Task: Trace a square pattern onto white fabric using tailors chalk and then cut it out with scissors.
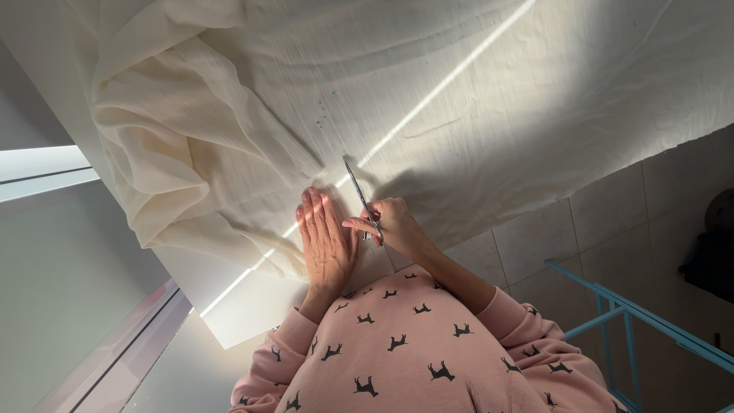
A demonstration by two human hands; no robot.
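A large cream fabric (428, 92) lies spread over a white table (252, 302), bunched in folds at the left. My left hand (326, 241) rests flat on the fabric, fingers together, pressing it down. Just to its right, my right hand (390, 222) grips a pair of scissors (358, 190) whose blades point away from me along the cloth. A bright strip of sunlight runs diagonally across the fabric past the blades. My pink sleeves with dark animal prints fill the bottom of the view.
A tiled floor (612, 222) shows to the right beyond the fabric's edge. A blue metal frame (634, 321) stands at the lower right, and a dark object (711, 260) lies at the far right. A window frame (46, 172) runs along the left.
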